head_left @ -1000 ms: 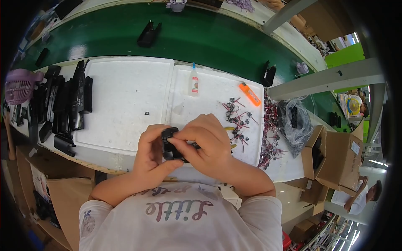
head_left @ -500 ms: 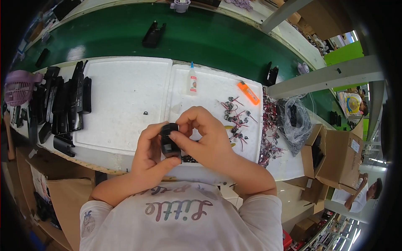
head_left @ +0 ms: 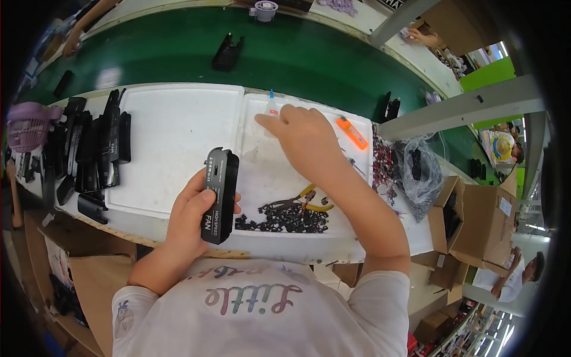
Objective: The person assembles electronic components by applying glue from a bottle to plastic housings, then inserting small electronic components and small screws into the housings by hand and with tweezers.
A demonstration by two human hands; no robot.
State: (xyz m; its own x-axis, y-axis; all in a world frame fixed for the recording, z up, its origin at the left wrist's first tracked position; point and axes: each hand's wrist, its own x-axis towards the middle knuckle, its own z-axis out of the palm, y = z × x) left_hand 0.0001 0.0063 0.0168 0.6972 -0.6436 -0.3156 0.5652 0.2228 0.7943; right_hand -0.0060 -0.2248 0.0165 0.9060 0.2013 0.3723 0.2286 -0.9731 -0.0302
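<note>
A black plastic fan handle casing (head_left: pixel 220 196) with pale print stands tilted in my left hand (head_left: pixel 191 209), its thumb pressed on the printed face and fingers wrapped behind. My right hand (head_left: pixel 306 137) is over a clear bottle with a blue tip (head_left: pixel 272 107), thumb to the bottle's left and fingers to its right, spread apart. The bottle's lower part is hidden by that hand. Below my right forearm lie many small black parts (head_left: pixel 285 220) and yellow-handled pliers (head_left: pixel 312 205) on the white foam board (head_left: pixel 253 166).
Black casings (head_left: pixel 89 143) and a lilac fan head (head_left: pixel 27 126) crowd the left side. An orange cutter (head_left: pixel 353 132), wired parts (head_left: pixel 383 172) and a plastic bag (head_left: pixel 419 178) lie at the right. Beyond runs a green belt (head_left: pixel 160 50) carrying another casing (head_left: pixel 228 52). Cardboard boxes (head_left: pixel 485 220) stand right.
My right hand has left the casing and moved forward to the bottle. My left hand has turned the casing so its printed face shows. On the belt, a casing has shifted slightly right.
</note>
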